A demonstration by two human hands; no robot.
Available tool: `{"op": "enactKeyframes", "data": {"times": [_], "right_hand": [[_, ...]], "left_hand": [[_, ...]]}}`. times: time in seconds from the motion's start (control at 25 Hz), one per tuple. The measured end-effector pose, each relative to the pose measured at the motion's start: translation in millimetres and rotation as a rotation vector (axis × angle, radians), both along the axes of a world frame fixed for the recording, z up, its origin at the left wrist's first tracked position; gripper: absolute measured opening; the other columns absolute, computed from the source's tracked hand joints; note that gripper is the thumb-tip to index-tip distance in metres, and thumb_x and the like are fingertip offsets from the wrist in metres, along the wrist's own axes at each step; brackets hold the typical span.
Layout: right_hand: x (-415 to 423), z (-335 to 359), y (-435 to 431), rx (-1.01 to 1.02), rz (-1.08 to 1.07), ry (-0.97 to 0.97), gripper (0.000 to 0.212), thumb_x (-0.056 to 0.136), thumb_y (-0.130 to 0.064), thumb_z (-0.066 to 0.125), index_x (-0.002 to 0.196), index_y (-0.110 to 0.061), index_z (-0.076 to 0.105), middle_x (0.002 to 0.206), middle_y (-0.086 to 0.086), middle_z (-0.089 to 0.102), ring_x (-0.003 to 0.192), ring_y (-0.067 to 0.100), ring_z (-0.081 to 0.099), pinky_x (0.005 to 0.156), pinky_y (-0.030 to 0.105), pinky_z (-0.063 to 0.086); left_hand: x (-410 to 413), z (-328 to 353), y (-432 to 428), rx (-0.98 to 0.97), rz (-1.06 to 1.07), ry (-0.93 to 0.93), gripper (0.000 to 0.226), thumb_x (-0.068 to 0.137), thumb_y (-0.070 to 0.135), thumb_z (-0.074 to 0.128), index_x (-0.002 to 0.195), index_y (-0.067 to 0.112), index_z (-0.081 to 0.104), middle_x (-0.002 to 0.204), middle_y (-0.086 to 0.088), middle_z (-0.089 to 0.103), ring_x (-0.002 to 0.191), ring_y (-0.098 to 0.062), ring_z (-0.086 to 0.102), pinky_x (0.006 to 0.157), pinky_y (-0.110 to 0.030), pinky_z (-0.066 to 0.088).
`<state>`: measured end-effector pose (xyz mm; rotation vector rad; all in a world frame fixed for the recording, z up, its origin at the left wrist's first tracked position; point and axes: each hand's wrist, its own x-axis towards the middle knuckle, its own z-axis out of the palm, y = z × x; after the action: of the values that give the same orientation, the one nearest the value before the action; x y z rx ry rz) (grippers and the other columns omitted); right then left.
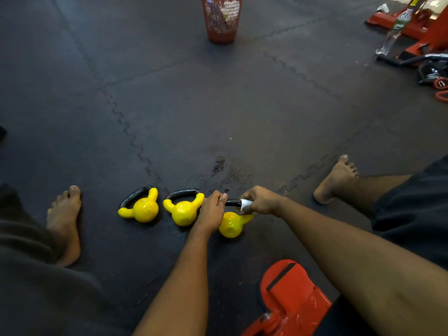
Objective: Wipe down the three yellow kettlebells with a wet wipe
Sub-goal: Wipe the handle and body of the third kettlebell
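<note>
while the left hand (212, 212) grips one end of the black handle on the rightmost kettlebell (231, 225), tipped on the floor mat (218, 112), the right hand (260, 201) pinches a white wet wipe (245, 204) around it. a loose grip could let it roll.

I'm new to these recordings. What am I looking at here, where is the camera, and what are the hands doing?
There is no machine. A single camera worn on a person's head looks down at their own bare arms and feet. Three yellow kettlebells with black handles lie on the dark floor mats. The left kettlebell and middle kettlebell lie untouched. The left hand grips the handle of the right kettlebell, while the right hand pinches a white wet wipe against that handle. A red mesh bin stands farther off.
</note>
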<state>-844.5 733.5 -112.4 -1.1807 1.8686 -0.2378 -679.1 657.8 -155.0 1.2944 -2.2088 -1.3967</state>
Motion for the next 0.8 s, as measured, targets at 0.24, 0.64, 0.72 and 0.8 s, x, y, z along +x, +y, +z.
{"op": "enactKeyframes", "data": {"times": [0.24, 0.64, 0.72, 0.8], "right_hand": [[56.5, -30.1, 23.0, -0.333, -0.395, 0.464, 0.009, 0.086, -0.018, 0.059, 0.093, -0.016, 0.065, 0.085, 0.011, 0.069, 0.079, 0.034, 0.062, 0.059, 0.033, 0.039], [7.3, 2.1, 0.5, -0.064, -0.085, 0.04, 0.015, 0.079, -0.028, 0.077, 0.075, -0.022, 0.064, 0.069, 0.001, 0.056, 0.06, 0.012, 0.047, 0.051, 0.025, 0.033], [21.3, -7.9, 3.9, -0.172, -0.269, 0.077, 0.005, 0.082, -0.023, 0.072, 0.082, -0.021, 0.068, 0.074, 0.006, 0.062, 0.068, 0.018, 0.053, 0.053, 0.026, 0.035], [47.3, -26.6, 12.9, -0.335, -0.448, 0.309, 0.008, 0.084, -0.022, 0.064, 0.09, -0.019, 0.069, 0.081, 0.01, 0.068, 0.075, 0.029, 0.06, 0.056, 0.029, 0.038]], "left_hand": [[-1.8, -1.2, -2.4, 0.017, 0.016, 0.011, 0.03, 0.102, 0.034, 0.037, 0.082, 0.013, 0.045, 0.083, -0.018, 0.054, 0.082, -0.034, 0.051, 0.077, -0.046, 0.042], [4.1, -4.9, -3.4, 0.044, 0.077, 0.038, 0.028, 0.101, 0.034, 0.039, 0.082, 0.014, 0.045, 0.077, -0.007, 0.049, 0.076, -0.024, 0.045, 0.076, -0.042, 0.04], [2.5, -5.0, -3.9, 0.033, 0.096, 0.028, 0.029, 0.101, 0.035, 0.038, 0.082, 0.014, 0.045, 0.078, -0.008, 0.05, 0.077, -0.025, 0.047, 0.076, -0.042, 0.041], [0.3, -4.7, -4.3, 0.04, 0.095, 0.017, 0.029, 0.102, 0.035, 0.037, 0.083, 0.014, 0.045, 0.078, -0.008, 0.05, 0.077, -0.025, 0.047, 0.075, -0.041, 0.04]]}}
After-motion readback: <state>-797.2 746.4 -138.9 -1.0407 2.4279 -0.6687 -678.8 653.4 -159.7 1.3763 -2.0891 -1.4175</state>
